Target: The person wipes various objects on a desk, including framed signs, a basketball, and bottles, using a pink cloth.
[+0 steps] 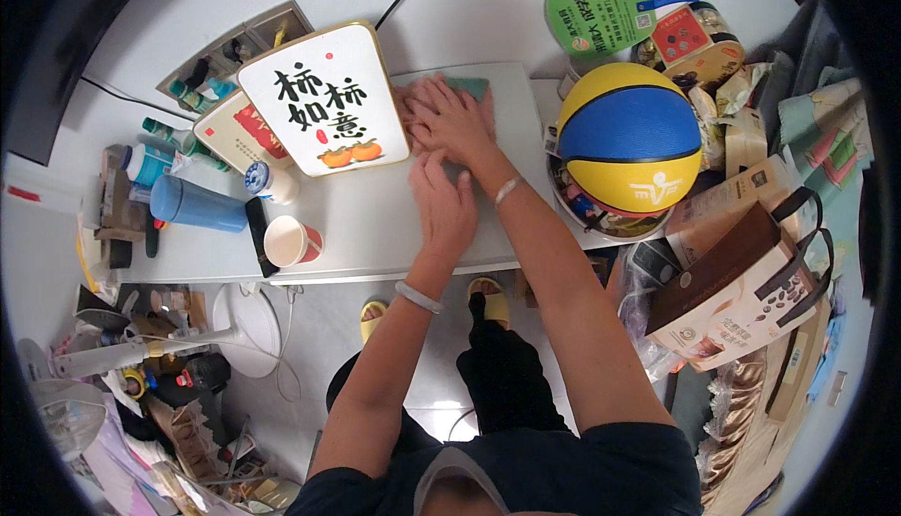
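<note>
A pink and green cloth (470, 87) lies on the white tabletop (359, 224) near the wall. My right hand (450, 122) rests on it with the palm down and the fingers spread. Just nearer to me, my left hand (443, 206) touches the table, its fingertips close to the heel of the right hand; its fingers are bent and apart. Beside the cloth, on the left, a white square sign (324, 104) with a gold rim, black characters and painted persimmons leans over the tabletop. It hides part of the cloth's left side.
Left on the table are a paper cup (294, 243), a black case (260, 238), a blue tumbler (197, 203) and a white bottle (273, 184). A yellow and blue ball (630, 139) sits on a filled basket (612, 226) at the right, near a green fan (598, 15) and a paper bag (732, 291).
</note>
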